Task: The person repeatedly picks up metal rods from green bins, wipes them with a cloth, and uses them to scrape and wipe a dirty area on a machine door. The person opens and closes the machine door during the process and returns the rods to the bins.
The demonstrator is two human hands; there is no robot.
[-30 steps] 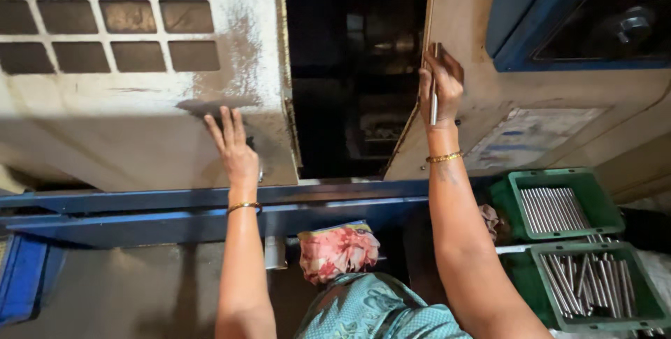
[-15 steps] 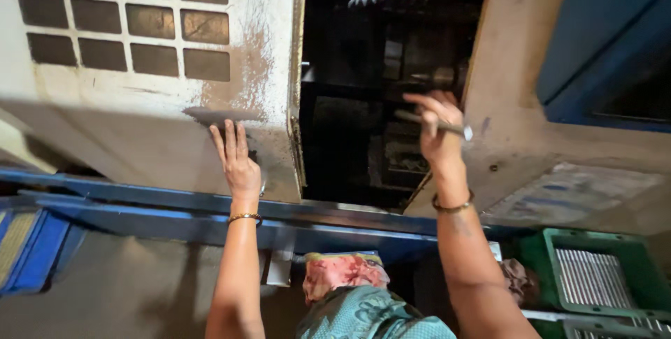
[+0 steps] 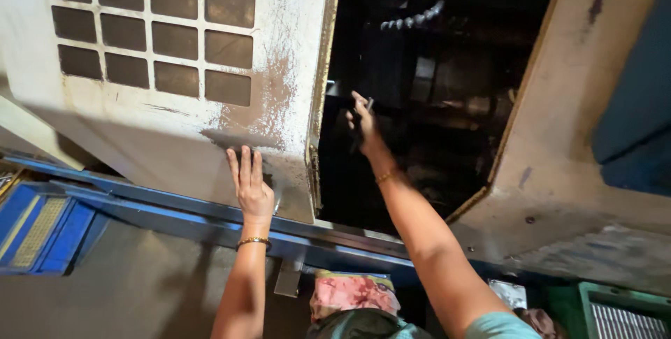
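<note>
My left hand (image 3: 250, 185) lies flat, fingers together, against the worn cream sliding door (image 3: 210, 66) of a machine, just under its dirty handle recess. My right hand (image 3: 362, 124) reaches into the dark opening (image 3: 419, 101) of the machine and holds a thin metal rod (image 3: 366, 110) between its fingers. Both wrists wear thin bangles. Inside the opening, a segmented coolant hose (image 3: 412, 17) and dark machine parts show dimly.
A blue rail (image 3: 175, 206) runs along the machine's base. A blue crate (image 3: 42, 231) sits at lower left, a green crate (image 3: 622, 311) of metal rods at lower right. A pink patterned cloth (image 3: 353, 293) lies below. The machine's cream right panel (image 3: 559, 171) frames the opening.
My right hand has moved left from the right panel into the dark opening, carrying the thin rod. The view has shifted left and closer. My left hand stays on the door.
</note>
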